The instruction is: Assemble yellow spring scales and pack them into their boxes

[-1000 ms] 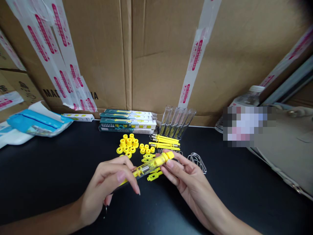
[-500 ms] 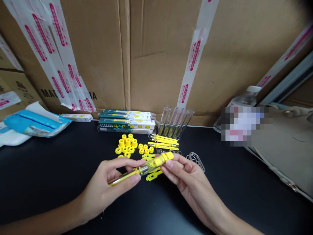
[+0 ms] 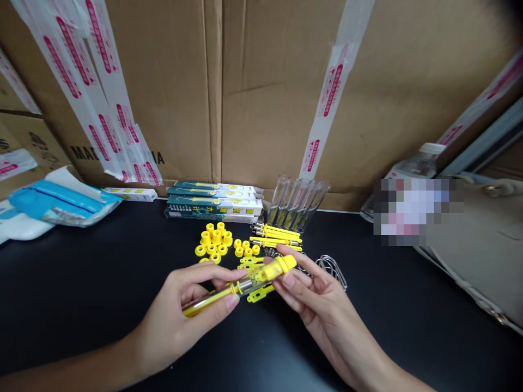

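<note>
Black bench, tons of open room front left, cardboard along the back edge, "MAD" readable on it. Stack of four green boxes, pile of yellow rings just in front. Left hand and right hand, fingers clenched on a clear yellow-capped tube, up over the bench right beside the rings.

Your left hand and right hand share the yellow-capped tube. Ahead, yellow rings and yellow rods stand in the way; behind them, stacked boxes and clear tubes sit against the cardboard wall. Left, black tabletop gives a wide lane to the blue packet. Right, wire loops sit just beside your fingers, then the beige bag.
</note>
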### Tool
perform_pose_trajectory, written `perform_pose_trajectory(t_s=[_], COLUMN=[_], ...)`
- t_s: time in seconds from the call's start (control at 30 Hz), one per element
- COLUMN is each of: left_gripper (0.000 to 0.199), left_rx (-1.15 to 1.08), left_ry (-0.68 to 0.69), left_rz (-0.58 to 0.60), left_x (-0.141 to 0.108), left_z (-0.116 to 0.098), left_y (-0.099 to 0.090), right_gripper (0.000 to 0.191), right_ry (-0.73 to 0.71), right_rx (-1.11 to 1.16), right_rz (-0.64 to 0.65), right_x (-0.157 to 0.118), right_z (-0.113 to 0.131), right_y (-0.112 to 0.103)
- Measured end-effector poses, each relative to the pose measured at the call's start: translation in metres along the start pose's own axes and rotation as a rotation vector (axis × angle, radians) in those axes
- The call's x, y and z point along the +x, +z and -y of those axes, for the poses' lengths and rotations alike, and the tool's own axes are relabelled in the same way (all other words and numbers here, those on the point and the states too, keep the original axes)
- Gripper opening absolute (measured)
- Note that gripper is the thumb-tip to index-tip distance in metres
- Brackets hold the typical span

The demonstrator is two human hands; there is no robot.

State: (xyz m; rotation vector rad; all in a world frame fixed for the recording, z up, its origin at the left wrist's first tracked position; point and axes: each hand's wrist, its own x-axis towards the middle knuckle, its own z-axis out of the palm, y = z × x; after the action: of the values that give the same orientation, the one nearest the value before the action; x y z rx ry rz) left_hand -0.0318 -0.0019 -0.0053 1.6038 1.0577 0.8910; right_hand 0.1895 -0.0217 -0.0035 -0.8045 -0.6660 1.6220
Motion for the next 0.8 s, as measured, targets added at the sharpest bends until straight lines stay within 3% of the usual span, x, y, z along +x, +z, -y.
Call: perform_pose_trajectory(t_s=[0.33,0.7,0.8], left_gripper=[0.033,0.029,0.029], left_rx=[-0.004,0.0,0.01], left_ry=[0.013,0.026,0.028], left_rz=[0.009,0.017,0.027], left_x=[-0.003,-0.0056,-0.0062], left_z=[0.0016,0.0041,0.0027], left_y=[-0.0007,0.0005,-0.0001], right_gripper=[0.032,0.045,0.041], right_ry=[-0.018,0.0,-0.002], right_rx=[-0.059,0.013,0.018], right_rz=[0.027,-0.002,-0.006], right_x=[0.0002,-0.0009,0.0005], right_z=[0.0034,-0.0003,-0.0016], right_y=[0.0023,0.0013,0.0028])
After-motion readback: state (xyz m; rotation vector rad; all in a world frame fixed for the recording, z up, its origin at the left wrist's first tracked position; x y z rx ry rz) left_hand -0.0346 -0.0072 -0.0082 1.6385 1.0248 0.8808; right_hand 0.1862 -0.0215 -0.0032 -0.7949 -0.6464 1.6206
